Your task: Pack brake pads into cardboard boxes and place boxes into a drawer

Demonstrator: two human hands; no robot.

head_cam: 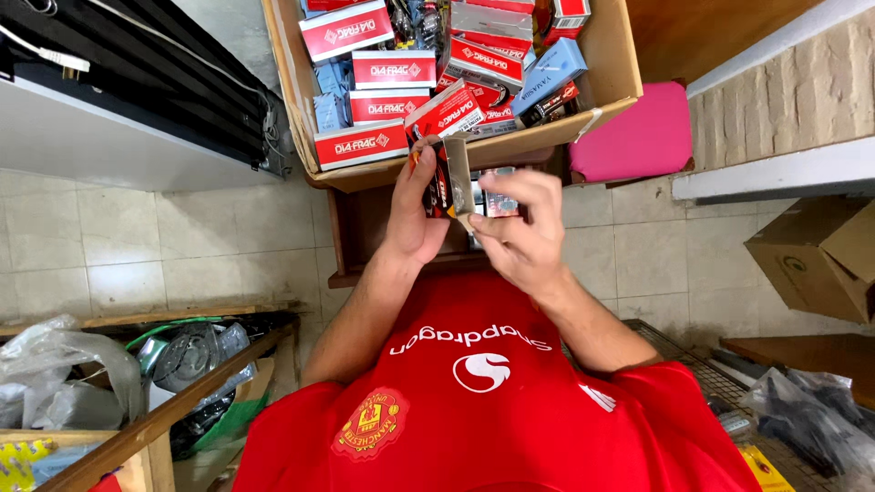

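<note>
Glossy printed small carton (448,178) in hand; matt brown cardboard box (609,64); smooth glazed floor tiles (182,246); crinkled clear plastic bag (55,369).

Lighting even, image quality fair.
Bright, diffuse daylight fills the scene; shadows are soft, darkest beneath the cardboard box (474,150). No strong glare. Wide-angle distortion bends the edges. Mild softness affects the red shirt (492,401) nearest the lens.

A parts shop's stockroom: a cardboard carton (602,87) packed with small red and blue boxes (394,69), bagged metal parts (187,360) on wooden shelves (159,419), tiled floor (173,246).
</note>
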